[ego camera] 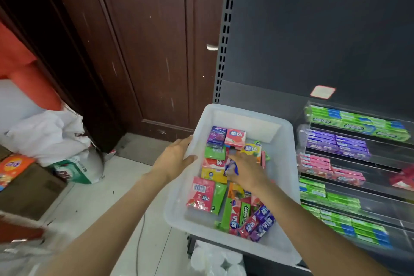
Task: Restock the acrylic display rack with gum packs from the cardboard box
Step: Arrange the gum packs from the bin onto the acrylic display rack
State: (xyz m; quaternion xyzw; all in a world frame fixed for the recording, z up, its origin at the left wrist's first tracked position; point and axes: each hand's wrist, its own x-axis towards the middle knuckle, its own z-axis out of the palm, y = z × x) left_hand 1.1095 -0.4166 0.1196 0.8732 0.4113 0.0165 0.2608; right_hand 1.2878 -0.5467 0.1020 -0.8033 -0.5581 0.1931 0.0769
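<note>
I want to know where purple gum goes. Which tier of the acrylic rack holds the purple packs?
The second tier from the top. Its packs are purple; the tier above holds green packs, the one below pink.

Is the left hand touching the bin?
Touching. The head view shows the left hand gripping the left rim of the white bin, thumb hooked over the edge inside, fingers outside.

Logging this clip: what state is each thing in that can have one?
Left hand: grips the bin's left rim.
Right hand: in the bin, its grip on a blue-white gum pack.
White plastic bin: open-topped, partly filled with loose packs.
Acrylic rack: tiers partly stocked.
</note>
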